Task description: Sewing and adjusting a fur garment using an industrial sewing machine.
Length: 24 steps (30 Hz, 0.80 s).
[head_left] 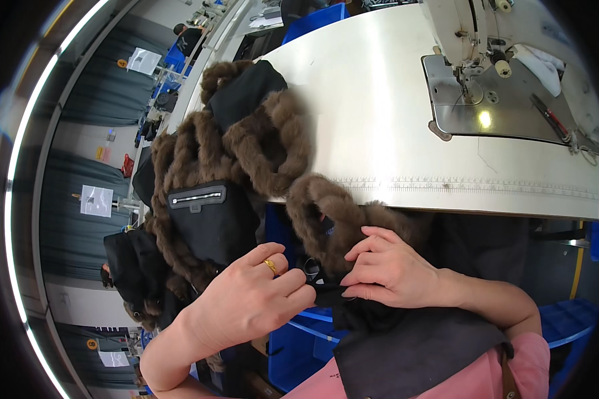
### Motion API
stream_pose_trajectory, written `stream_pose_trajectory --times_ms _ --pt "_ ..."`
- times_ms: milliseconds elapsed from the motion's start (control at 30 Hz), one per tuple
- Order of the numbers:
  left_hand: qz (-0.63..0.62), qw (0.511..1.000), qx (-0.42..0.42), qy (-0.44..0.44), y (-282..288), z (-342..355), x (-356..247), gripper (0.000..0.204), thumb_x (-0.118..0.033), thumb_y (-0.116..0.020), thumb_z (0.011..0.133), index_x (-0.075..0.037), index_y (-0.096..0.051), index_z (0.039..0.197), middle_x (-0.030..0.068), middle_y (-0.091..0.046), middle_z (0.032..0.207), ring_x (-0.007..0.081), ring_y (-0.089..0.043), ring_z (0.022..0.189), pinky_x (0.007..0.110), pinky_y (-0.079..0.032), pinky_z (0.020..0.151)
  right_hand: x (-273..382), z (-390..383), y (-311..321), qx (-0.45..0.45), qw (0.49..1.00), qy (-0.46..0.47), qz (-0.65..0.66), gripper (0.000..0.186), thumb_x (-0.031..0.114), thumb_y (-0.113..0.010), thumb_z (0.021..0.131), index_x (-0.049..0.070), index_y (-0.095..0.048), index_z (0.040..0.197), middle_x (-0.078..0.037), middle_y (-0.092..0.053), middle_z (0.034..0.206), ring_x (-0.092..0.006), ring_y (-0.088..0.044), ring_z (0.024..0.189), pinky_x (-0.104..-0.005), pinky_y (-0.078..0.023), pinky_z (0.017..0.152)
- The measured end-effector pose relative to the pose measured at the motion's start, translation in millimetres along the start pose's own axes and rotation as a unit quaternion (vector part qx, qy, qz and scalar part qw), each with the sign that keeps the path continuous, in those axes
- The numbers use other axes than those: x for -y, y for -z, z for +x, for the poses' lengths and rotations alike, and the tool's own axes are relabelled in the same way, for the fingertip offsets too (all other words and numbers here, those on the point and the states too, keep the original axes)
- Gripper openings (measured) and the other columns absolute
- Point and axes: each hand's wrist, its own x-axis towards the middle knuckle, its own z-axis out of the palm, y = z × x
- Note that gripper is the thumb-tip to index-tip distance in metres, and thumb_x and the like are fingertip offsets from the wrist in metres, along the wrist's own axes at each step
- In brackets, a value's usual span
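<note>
My left hand (266, 292), with a gold ring, has its fingers curled round black fabric (329, 299) at the lower centre. My right hand (386, 272) grips that fabric just below a loop of brown fur (326, 223), fingertips close to the fur; exactly what lies under the fingers is partly hidden. A small silver ring-shaped piece (311, 266) shows between my hands. Left of them lie black pieces with brown fur trim, one with a zipped pocket (196, 198), heaped along the table edge. A dark grey cloth (412, 356) spreads over my lap.
A white table (373, 113) with a printed ruler carries a sewing machine (469, 93) and red-handled tool (552, 116) at right. Blue bins (289, 359) sit below. A person (190, 40) is at the far left back, near curtains and another bench.
</note>
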Motion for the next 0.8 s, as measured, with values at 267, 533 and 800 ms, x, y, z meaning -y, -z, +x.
stream_pose_trajectory --times_ms 267,533,800 --pt "-0.324 0.933 -0.132 0.088 -27.1 -5.1 8.4 0.017 -0.009 -0.075 0.081 -0.003 -0.062 0.089 0.0070 -0.062 0.075 0.0246 -0.065 0.070 0.031 -0.055 0.065 2.8 -1.0 -4.2 -0.016 1.000 -0.017 0.009 0.011 0.016 -0.074 0.083 0.010 -0.069 0.089 -0.001 -0.065 0.085 -0.0194 -0.062 0.097 -0.0486 -0.035 0.108" --pt "-0.437 0.860 -0.174 0.200 -36.8 -13.8 -3.2 0.035 -0.006 -0.076 0.082 -0.005 -0.067 0.116 0.0103 -0.069 0.085 0.0208 -0.069 0.076 0.031 -0.055 0.068 21.3 21.4 -16.6 -0.042 0.995 -0.055 0.075 0.010 0.015 -0.070 0.085 0.006 -0.069 0.088 -0.006 -0.066 0.078 -0.0235 -0.063 0.075 -0.0353 -0.051 0.072" --pt "-0.618 0.711 -0.249 0.224 -91.8 -23.7 -16.9 0.017 -0.007 -0.068 0.092 -0.001 -0.071 0.108 0.0043 -0.067 0.092 0.0080 -0.058 0.082 0.021 -0.046 0.072 20.6 22.6 -17.7 -0.101 0.993 -0.024 0.048 0.011 0.006 -0.077 0.078 0.004 -0.070 0.087 -0.006 -0.067 0.074 -0.0215 -0.062 0.063 -0.0315 -0.048 0.054"
